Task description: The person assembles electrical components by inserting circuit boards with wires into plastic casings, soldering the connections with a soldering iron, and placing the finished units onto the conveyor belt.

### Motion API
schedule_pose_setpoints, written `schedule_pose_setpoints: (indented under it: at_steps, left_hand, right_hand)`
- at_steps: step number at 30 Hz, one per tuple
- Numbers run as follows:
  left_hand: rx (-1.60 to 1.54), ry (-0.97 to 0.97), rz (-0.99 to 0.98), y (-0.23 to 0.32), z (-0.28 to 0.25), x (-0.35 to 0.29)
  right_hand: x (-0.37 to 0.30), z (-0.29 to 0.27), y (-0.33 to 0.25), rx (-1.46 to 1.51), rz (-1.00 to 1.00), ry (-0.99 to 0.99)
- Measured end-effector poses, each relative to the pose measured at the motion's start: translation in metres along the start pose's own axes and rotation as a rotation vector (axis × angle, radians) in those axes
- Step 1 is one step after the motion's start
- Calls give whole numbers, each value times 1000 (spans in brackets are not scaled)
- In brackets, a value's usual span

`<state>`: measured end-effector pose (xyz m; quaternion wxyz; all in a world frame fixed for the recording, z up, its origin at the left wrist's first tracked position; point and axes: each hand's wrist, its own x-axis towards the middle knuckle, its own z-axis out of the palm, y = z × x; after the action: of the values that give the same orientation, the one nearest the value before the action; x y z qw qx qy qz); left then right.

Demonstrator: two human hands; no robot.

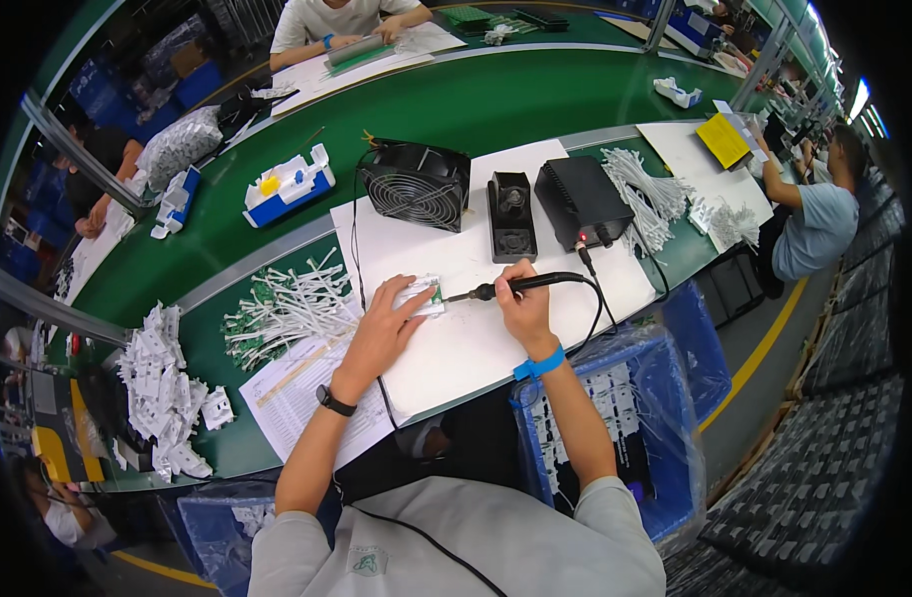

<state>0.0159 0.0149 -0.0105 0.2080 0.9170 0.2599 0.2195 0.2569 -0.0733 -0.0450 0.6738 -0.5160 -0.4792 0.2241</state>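
The person sat close to the near edge of the green bench (535,109). A blue bin (675,398) lined with clear plastic stood just below that edge, by the right elbow.

The left hand (381,333) lay flat on a white sheet (476,338). Its fingers pressed down on a small circuit board (423,296), so the grip was loose and open, holding the board in place from on top. The right hand (523,303) was closed tight around the black handle of a soldering iron (510,287). The iron's thin tip touched the right edge of the board. A black cord ran from the handle back to a black power box (580,202).

There was bare white sheet in front of both hands and to the right, so room to move. To the left, a heap of white wires (287,308) lay just beside the sheet's edge, and a pile of white plastic parts (167,388) sat near the bench's left end.

Farther back stood a black fan (416,184) and a small black stand (512,214), close together. Beyond them lay a blue and white tool (289,186). Across the bench, another person (341,20) worked over papers.
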Motion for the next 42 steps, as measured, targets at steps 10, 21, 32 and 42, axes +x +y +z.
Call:
schedule_pose_setpoints:
  at_steps: [10,21,32,42]
  left_hand:
    - [4,9,3,0,-1,0]
    - [30,44,21,1,-1,0]
    - [265,139,-60,31,24,10]
    - [247,218,-44,45,37,-15]
  right_hand:
    - [-1,1,0,22,-28,35]
    - [-2,1,-3,-9,-63,76]
    - [8,-4,-7,-110,-145,448]
    - [-4,12,-15,-137,-123,426]
